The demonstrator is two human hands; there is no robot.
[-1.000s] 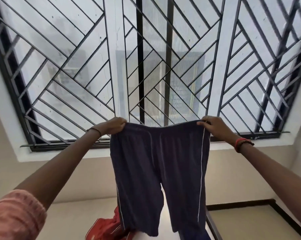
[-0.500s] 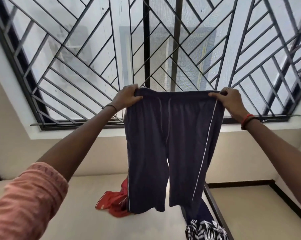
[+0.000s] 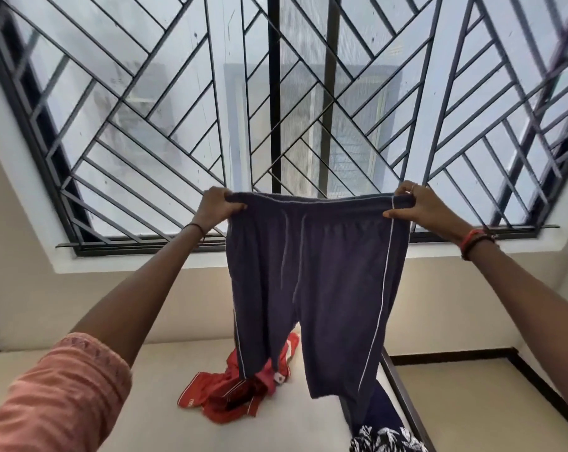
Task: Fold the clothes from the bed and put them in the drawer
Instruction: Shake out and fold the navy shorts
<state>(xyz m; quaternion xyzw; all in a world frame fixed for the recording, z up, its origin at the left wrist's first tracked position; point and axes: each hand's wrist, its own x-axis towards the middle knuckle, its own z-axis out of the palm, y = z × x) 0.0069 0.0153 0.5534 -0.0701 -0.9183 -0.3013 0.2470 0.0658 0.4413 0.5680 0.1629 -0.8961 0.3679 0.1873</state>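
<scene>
Holding navy shorts (image 3: pixel 315 282) up by the waistband before the barred window (image 3: pixel 276 109).

Left hand (image 3: pixel 215 207) and right hand (image 3: pixel 421 207) each pinch a waistband corner with closed fingers; the legs hang over the bed (image 3: pixel 145 402), above a red garment (image 3: pixel 230 389).

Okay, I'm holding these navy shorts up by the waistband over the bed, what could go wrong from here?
1. The navy shorts hang from pinches at the waistband corners by the left hand and right hand; a slipped corner would probably spoil the fold.
2. Their hems dangle just above the red garment on the bed; lowering here may land them on it.
3. The patterned cloth sits by the bed's edge and may slide off.
</scene>
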